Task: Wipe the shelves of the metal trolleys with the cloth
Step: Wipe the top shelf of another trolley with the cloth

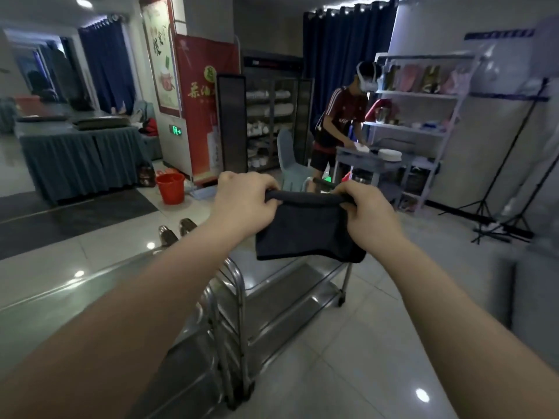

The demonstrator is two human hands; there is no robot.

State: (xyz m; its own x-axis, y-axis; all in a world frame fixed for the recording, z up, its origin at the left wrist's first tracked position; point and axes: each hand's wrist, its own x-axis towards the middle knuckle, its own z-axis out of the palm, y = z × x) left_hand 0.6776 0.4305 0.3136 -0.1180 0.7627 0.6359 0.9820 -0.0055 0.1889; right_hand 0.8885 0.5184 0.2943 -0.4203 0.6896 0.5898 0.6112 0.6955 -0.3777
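Fingers [263, 183] of both hands are curled over the rolled top edge of a dark cloth [305, 234]. The left hand [242, 201] pinches its corner at nine o'clock and the right hand [367, 214] grips the corner at three o'clock. The cloth hangs stretched between them in mid-air, touching nothing else.

Straight below the cloth, at six o'clock, stand the metal trolleys [239, 313]. Their shiny tubular posts are set close together, with flat steel shelves [287, 287] stacked one under another and a small castor [341, 300] at the far right leg. They rest on a floor [348, 343] of large, pale, glossy tiles that carry bright spots of reflected light.

Farther out at ten o'clock a dark mat [75, 213] lies on the tiles, and a red bucket [170, 188] stands just beyond its corner. Behind them is a long table [81, 158] draped in a pleated grey-blue skirt.

At twelve o'clock a red banner [202, 110] stands upright beside a glass-fronted cabinet [269, 122] filled with white crockery. At one o'clock a person in a dark red shirt [338, 119] bends over a small grey stand [363, 160], next to a white shelf rack [423, 95]. Dark blue curtains [341, 49] hang at the far side of the room, and black tripod stands [499, 195] rise at two o'clock.
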